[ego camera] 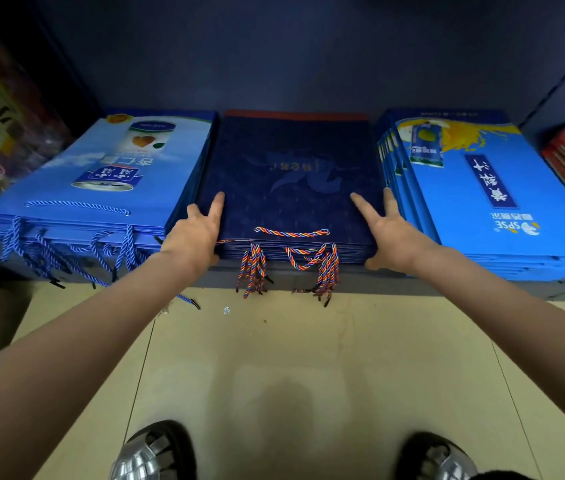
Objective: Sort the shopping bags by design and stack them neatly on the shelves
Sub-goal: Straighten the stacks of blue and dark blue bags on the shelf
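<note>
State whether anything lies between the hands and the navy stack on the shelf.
Nothing visible does. The left hand and right hand already touch the two sides of the navy stack, index fingers lying on its top bag, between two blue stacks.

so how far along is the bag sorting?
Done: three single-design piles on the dark shelf: light-blue can-print bags, navy bags with multicoloured cord handles, bright-blue yellow-splash bags. In hand: left hand and right hand flank the navy pile. Left: dangling handles.
</note>
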The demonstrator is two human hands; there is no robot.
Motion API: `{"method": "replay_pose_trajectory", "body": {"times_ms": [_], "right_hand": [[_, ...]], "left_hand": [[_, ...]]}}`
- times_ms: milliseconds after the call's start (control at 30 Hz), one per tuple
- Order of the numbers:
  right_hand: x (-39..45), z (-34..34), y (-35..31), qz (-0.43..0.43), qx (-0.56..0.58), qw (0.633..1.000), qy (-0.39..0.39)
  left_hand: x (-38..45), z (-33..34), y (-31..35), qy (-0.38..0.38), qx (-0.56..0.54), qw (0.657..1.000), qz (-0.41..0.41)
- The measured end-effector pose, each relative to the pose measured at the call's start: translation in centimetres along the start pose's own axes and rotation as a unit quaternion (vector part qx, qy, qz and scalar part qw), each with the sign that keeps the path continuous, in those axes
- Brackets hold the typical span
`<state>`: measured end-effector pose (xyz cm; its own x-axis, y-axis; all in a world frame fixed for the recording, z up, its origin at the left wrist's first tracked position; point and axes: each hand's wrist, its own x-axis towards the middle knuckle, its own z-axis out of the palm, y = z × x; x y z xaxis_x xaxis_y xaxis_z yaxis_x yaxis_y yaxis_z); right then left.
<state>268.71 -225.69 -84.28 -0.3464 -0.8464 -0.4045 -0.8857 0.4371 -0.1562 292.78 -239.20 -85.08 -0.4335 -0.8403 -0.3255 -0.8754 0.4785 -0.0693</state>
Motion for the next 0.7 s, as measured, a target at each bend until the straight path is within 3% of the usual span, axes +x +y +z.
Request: {"method": "replay_pose_trajectory", "body": {"times_ms": [267, 500, 600, 700], "right_hand": [[1.2, -2.3, 0.8, 0.009, 0.019, 0.999, -0.05], [0.4, -1.1, 1.0, 0.03, 0.099, 0.993, -0.058], [0.8, -1.4, 0.6, 0.035, 0.116, 0.991, -0.048], [1.0, -1.7, 0.0, 0.047, 0.106, 0.992, -0.05]], "left_hand": [[1.7, -1.8, -0.6, -0.043, -0.008, 0.998, 0.044], [1.4, -1.8, -0.2, -0.119, -0.125, 0.985, 0.021], [1.1, -1.7, -0.1, -0.12, -0.149, 0.981, 0.007], [1.1, -1.2, 0.4, -0.095, -0.105, 0.99, 0.002]]}}
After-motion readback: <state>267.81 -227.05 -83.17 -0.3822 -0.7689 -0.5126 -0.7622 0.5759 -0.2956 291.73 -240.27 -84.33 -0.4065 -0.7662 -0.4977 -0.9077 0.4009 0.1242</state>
